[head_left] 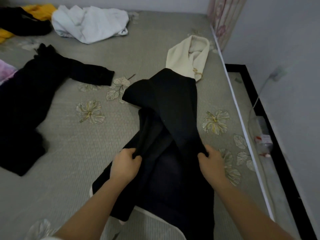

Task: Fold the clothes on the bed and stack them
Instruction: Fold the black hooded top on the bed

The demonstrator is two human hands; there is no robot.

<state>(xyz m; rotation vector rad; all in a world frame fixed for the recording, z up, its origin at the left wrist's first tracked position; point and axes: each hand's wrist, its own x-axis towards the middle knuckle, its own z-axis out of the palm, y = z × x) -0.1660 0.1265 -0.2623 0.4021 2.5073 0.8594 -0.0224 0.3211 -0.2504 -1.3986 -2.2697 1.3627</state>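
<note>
A black garment with a cream hood lies lengthwise on the grey bed, its hood end pointing away from me. My left hand grips a fold of the black fabric on its left side. My right hand grips another fold on the right side. Both folds are lifted slightly and cross over the middle of the garment. Its near end hangs over the bed's front edge.
Another black garment is spread out at the left. A crumpled white cloth, a black piece and a yellow piece lie at the far edge. A cable and small items sit in the gap beside the wall at the right.
</note>
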